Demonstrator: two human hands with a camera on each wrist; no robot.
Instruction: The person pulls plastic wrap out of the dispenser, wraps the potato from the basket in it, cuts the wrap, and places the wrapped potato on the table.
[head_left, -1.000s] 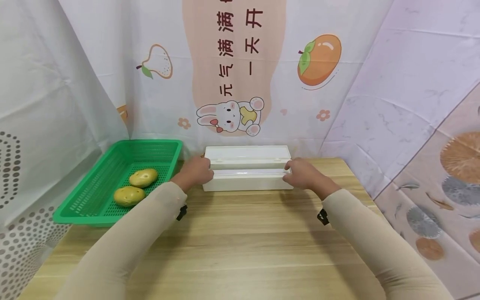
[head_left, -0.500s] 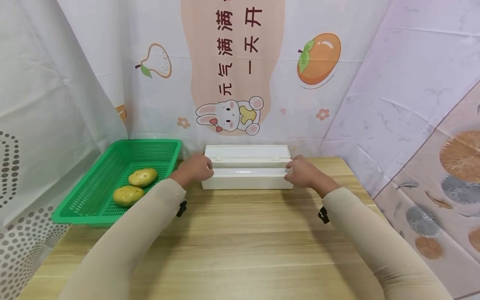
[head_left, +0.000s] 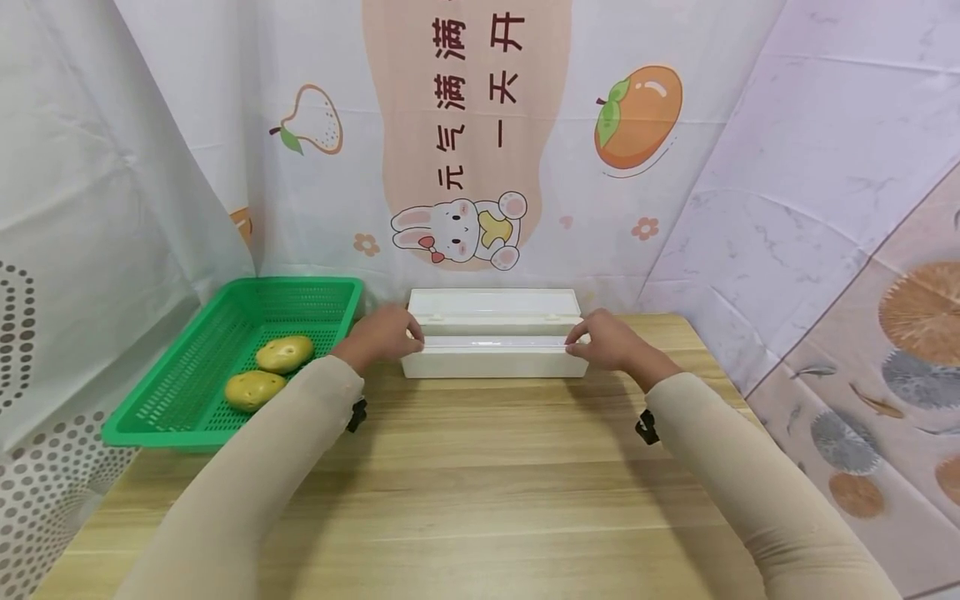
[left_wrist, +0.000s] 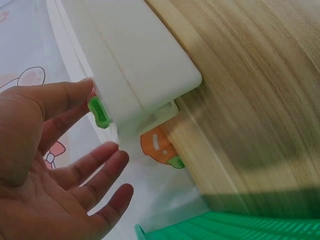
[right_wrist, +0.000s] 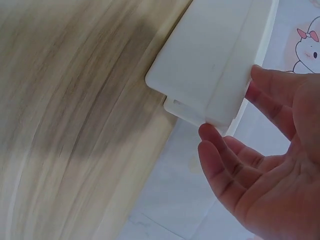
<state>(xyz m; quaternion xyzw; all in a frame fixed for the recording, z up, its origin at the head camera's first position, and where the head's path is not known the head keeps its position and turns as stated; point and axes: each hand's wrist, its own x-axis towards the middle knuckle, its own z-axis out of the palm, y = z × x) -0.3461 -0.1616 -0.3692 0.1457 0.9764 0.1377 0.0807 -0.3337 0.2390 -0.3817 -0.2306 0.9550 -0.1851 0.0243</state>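
A long white lidded box (head_left: 495, 364), which looks like a cling film dispenser, stands at the back of the table with its lid (head_left: 495, 302) raised behind. My left hand (head_left: 382, 332) pinches at the top edge of its left end, thumb and index finger together. The other fingers spread loosely beside a small green slider (left_wrist: 99, 112) in the left wrist view. At the right end, my right hand (head_left: 611, 340) pinches the same edge between thumb and index finger. A shiny strip runs between the hands; whether clear film lies in the fingers is too fine to tell.
Left of the box, a green plastic basket (head_left: 161, 437) holds a potato (head_left: 285, 354) and a second potato (head_left: 252, 390). A printed curtain (head_left: 300, 208) hangs directly behind the box. The wooden table (head_left: 487, 500) extends in front.
Both hands have shifted slightly along the box ends, their fingertips now pinching at the top edge rather than gripping round the corners. The box stays in place.
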